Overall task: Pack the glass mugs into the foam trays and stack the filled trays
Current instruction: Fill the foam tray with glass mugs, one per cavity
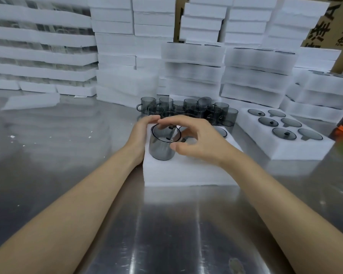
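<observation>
- mug (162,145) sits mouth-up at the near-left corner of the tray (186,173), axis close to vertical with the rim tipped slightly toward the camera
- can't tell if its base is already in a pocket or only resting on the foam
- left hand (143,133) cups the left and far side, fingers curled round to the rim
- right hand (196,139) pinches from the right, thumb on the wall, other fingers arched over the rim
- both hands are in contact; the right is on the handle side, and the handle looks to point right but is mostly hidden
- my read: the next move is straight down along the mug axis, with the handle lined up to its slot
- loose mugs (186,109) stand just past the tray's far edge
</observation>
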Tool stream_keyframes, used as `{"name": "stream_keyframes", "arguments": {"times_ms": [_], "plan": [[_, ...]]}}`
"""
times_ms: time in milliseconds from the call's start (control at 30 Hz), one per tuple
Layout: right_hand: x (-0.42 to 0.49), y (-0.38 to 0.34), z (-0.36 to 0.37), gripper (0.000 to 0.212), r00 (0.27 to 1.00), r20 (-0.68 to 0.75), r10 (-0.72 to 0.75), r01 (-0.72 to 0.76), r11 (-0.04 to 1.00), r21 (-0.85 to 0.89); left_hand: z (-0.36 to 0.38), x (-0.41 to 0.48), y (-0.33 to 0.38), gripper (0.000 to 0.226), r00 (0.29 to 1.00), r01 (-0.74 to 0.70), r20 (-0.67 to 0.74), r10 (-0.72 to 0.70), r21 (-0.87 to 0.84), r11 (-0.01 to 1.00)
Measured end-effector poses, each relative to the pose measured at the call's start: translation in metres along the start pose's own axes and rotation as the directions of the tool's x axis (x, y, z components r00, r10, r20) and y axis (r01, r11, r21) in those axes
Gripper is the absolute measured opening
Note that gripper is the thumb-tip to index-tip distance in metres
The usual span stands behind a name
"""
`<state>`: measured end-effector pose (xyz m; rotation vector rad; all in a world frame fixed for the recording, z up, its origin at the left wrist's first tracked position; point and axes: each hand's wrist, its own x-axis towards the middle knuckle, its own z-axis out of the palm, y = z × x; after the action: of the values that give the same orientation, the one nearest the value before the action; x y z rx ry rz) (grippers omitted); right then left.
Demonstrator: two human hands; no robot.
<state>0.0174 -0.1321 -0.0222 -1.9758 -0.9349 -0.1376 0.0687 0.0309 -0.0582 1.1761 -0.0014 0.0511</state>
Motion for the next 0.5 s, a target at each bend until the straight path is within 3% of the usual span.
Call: {"name": "stream_keyframes", "arguments": {"times_ms": [133, 400, 500], "plan": [[-0.0007, -0.0023, -0.0018, 0.048, 0.998, 0.043, 0.035, -0.035, 0.999, -0.015, 0.0011, -0.0003, -0.0006, 0.021, 0.998, 0.066, -0.019, -0.067, -0.038, 0.997], [0.0013, 0.0036, 0.0008, 0.035, 0.993, 0.088, 0.084, -0.065, 0.977, -0.201, 0.001, 0.0022, -0.002, 0.02, 0.998, 0.063, -0.017, -0.063, -0.035, 0.997], [0.0035, 0.0044, -0.0021, 0.04, 0.985, 0.112, 0.134, -0.112, 0.977, -0.183, -0.0007, 0.0048, -0.0035, 0.019, 0.998, 0.063, -0.024, -0.063, -0.026, 0.998]]}}
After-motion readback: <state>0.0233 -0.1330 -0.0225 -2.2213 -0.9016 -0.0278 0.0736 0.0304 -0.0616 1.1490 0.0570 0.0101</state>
